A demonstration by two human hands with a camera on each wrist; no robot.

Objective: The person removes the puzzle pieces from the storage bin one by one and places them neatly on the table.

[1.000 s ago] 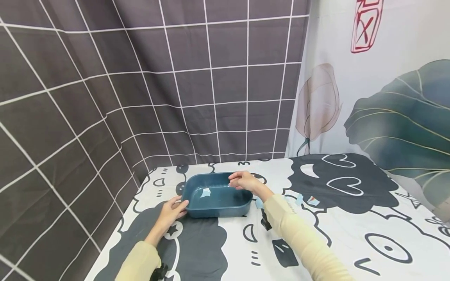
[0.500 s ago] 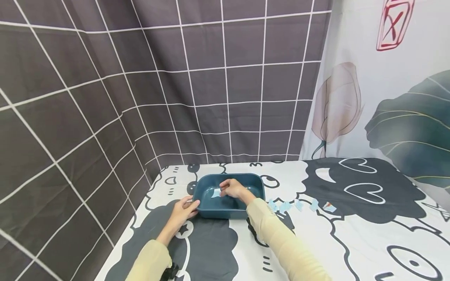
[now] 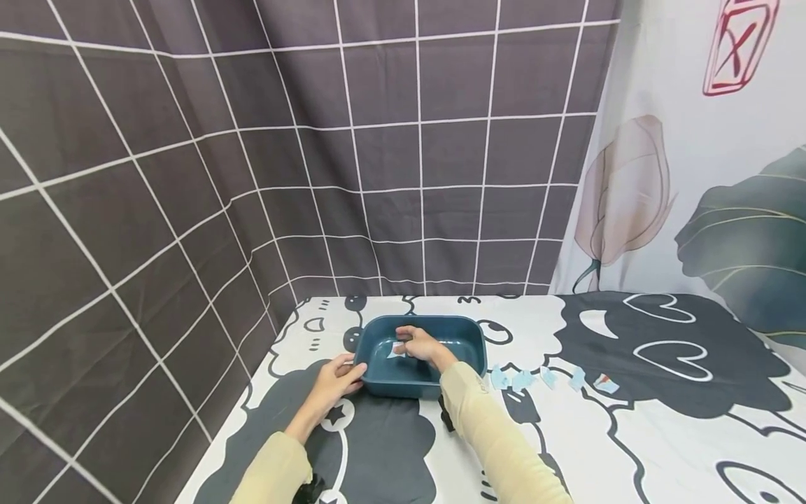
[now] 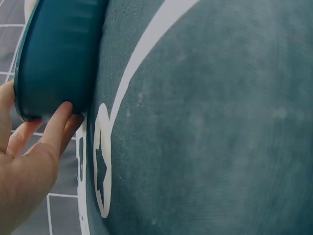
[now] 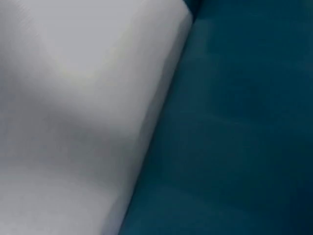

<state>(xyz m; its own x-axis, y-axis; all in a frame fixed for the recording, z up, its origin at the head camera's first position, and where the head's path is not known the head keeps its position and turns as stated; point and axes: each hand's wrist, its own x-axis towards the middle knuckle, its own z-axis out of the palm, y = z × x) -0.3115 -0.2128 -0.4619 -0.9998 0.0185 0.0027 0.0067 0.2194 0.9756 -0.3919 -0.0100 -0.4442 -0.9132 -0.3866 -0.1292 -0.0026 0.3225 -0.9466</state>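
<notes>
A dark blue rectangular basin [image 3: 403, 390] stands on the patterned cloth. At its left front corner, my left hand [image 3: 336, 380] holds the wall, thumb at the rim; in the left wrist view, fingers [image 4: 57, 122] touch the outer side. My right hand [image 3: 423, 346] reaches into the basin, with thumb and forefinger apart. Just by its fingertips a small light-blue and white piece [image 3: 394, 350] lies on the basin floor, partly covered by the hand. In the right wrist view, a blurred pale surface [image 5: 73, 137] covers the left side and the basin's blue fills the right; no fingers show.
Right of the basin, several small light-blue pieces lie in a row, among them one with a red mark [image 3: 606, 383]. A dark grid-patterned curtain [image 3: 378, 154] hangs behind and to the left. A white printed curtain [image 3: 636, 196] hangs at the right.
My right hand has moved from the basin's right side leftward and down to the piece inside; thumb and forefinger now stand apart. The left hand stays at the corner. The head view has shifted.
</notes>
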